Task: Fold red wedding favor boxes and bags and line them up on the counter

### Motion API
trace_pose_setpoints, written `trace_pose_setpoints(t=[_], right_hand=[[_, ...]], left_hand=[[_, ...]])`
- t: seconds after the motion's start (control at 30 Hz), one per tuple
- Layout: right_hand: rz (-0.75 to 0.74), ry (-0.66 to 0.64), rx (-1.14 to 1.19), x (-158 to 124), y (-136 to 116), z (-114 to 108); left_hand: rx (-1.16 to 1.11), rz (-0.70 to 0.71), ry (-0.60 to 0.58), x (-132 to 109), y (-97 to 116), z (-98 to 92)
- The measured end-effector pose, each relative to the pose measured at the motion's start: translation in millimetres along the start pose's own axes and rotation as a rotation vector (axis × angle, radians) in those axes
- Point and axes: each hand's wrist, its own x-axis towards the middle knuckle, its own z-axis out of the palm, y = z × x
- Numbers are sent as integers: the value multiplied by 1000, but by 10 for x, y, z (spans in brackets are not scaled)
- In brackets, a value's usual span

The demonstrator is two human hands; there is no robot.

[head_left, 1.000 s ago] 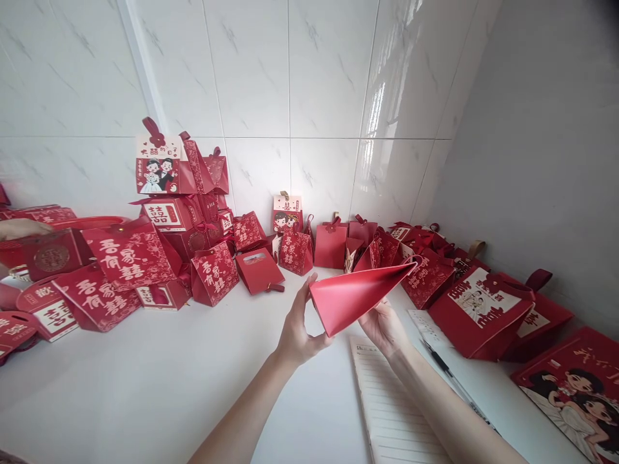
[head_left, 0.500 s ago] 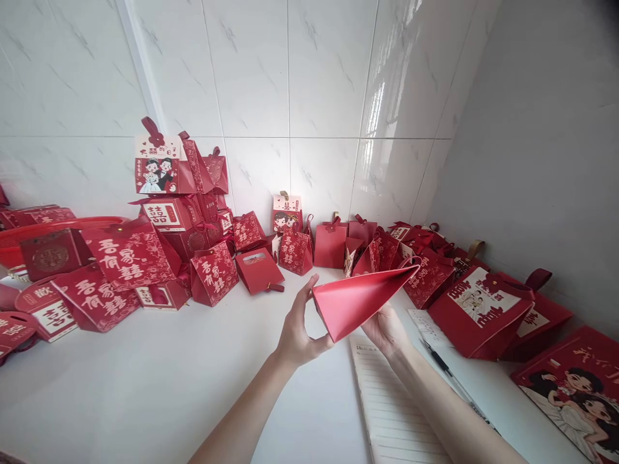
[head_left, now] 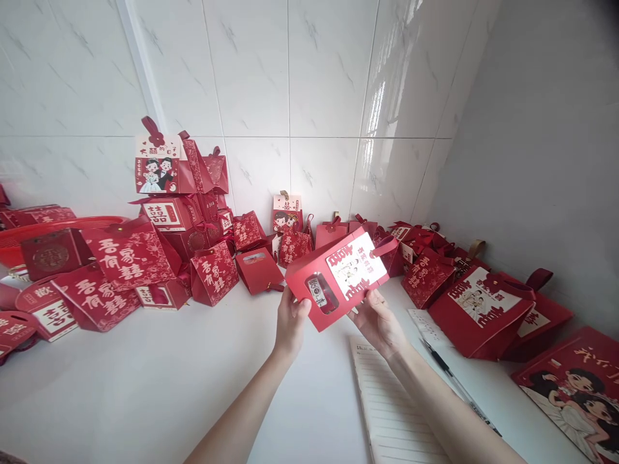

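Between both hands, a red paper gift box (head_left: 333, 258) is held tilted above the white table. Its face has a clear oval window (head_left: 316, 293), with something printed showing behind it, and a white printed panel with figures and red characters. A dark red ribbon loop (head_left: 384, 247) sticks out at its right end. My left hand (head_left: 291, 325) grips the lower left end, thumb on the front near the window. My right hand (head_left: 380, 320) holds the lower right edge, thumb at the edge and other fingers partly hidden beneath the box.
A lined notebook (head_left: 396, 406) lies under my right forearm, with a black pen (head_left: 459, 383) beside it. Several red gift boxes (head_left: 215, 274) line the wall and are stacked at left. A large red gift box (head_left: 478, 312) and a red printed bag (head_left: 570, 393) stand at right.
The gift box has been turned in my hands: its plain red side faced me before, and now the windowed, printed face shows. My left hand has shifted its grip.
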Motion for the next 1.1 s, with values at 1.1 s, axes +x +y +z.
trace_pose_setpoints(t=[1.1], right_hand=[[9, -66, 33, -65, -2, 100]], left_hand=[[-132, -188, 62, 28, -88, -17]])
